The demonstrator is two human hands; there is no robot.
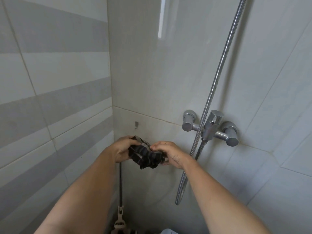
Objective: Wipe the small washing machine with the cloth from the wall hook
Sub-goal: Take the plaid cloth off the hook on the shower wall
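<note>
A dark striped cloth (pixel 146 155) is bunched between both hands, just below a small metal wall hook (pixel 136 125) that stands bare. My left hand (pixel 122 150) grips the cloth's left end with curled fingers. My right hand (pixel 170 153) pinches its right end from above. A pale rounded edge (pixel 167 231) shows at the bottom of the frame; I cannot tell whether it belongs to the washing machine.
A chrome shower mixer (pixel 211 128) is fixed to the tiled wall on the right, with a metal hose (pixel 217 78) running up and looping down beside my right hand. A mop handle (pixel 120 184) leans in the corner below the cloth.
</note>
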